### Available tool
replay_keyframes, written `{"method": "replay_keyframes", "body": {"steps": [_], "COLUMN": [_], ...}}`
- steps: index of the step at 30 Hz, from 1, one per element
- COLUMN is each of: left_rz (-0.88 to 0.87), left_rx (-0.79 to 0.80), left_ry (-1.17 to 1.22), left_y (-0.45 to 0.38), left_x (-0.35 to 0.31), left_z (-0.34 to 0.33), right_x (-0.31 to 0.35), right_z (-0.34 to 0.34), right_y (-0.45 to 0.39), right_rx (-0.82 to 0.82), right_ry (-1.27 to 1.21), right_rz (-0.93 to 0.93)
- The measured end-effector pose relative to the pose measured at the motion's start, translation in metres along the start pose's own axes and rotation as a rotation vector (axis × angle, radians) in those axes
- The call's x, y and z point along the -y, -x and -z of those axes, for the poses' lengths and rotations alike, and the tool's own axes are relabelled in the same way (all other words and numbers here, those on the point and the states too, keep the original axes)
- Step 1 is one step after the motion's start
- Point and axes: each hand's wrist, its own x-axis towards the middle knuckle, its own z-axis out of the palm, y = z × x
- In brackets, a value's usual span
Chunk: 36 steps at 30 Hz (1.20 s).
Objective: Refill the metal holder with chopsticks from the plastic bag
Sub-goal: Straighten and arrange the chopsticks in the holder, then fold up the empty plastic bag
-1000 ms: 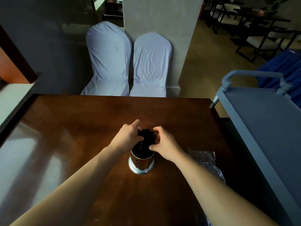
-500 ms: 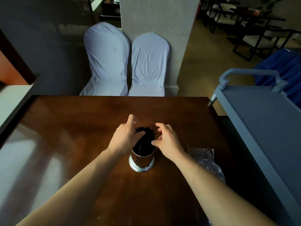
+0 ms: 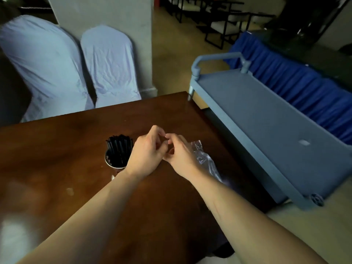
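The metal holder stands on the brown table, packed with black chopsticks that stick up out of it. My left hand hovers just right of the holder and hides its right side, fingers loosely curled around nothing. My right hand is close beside it, fingertips almost meeting those of the left, and also holds nothing I can see. The clear plastic bag lies flat on the table just beyond and under my right hand. I cannot tell whether that hand touches it.
A grey-blue service cart stands against the table's right edge. Two white-covered chairs lean on a pillar behind the table. A blue-skirted table and dark chairs stand further back on the right.
Both hands have let go of the chopsticks in the holder and moved right, toward the plastic bag. The view has swung to the right.
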Motion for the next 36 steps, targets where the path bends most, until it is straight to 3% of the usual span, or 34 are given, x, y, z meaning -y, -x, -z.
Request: {"method": "replay_keyframes", "body": {"steps": [4, 7, 10, 14, 19, 27, 36], "left_rz": [0.042, 0.171, 0.462, 0.939, 1.249, 1.312, 1.03], "left_rx": [0.056, 0.112, 0.246, 0.455, 0.422, 0.155, 0.145], "left_ry": [0.064, 0.056, 0.032, 0.284, 0.376, 0.611, 0.819], "left_y": [0.007, 0.008, 0.01, 0.029, 0.047, 0.046, 0.043], "left_x": [-0.018, -0.017, -0.012, -0.01, -0.018, -0.031, -0.053], "left_z": [-0.031, -0.056, -0.089, -0.139, -0.193, -0.213, -0.172], "right_x": [-0.033, -0.063, -0.107, -0.175, -0.236, -0.255, -0.224], "right_z": [0.022, 0.039, 0.055, 0.067, 0.057, 0.05, 0.077], "right_y": [0.014, 0.016, 0.019, 0.031, 0.051, 0.051, 0.043], "right_rx": [-0.035, -0.014, -0.026, 0.068, 0.257, 0.239, 0.321], "right_ry": [-0.003, -0.034, -0.039, -0.038, -0.099, -0.428, -0.613], "right_rz": [-0.032, -0.09, -0.175, -0.393, -0.579, -0.741, -0.552]}}
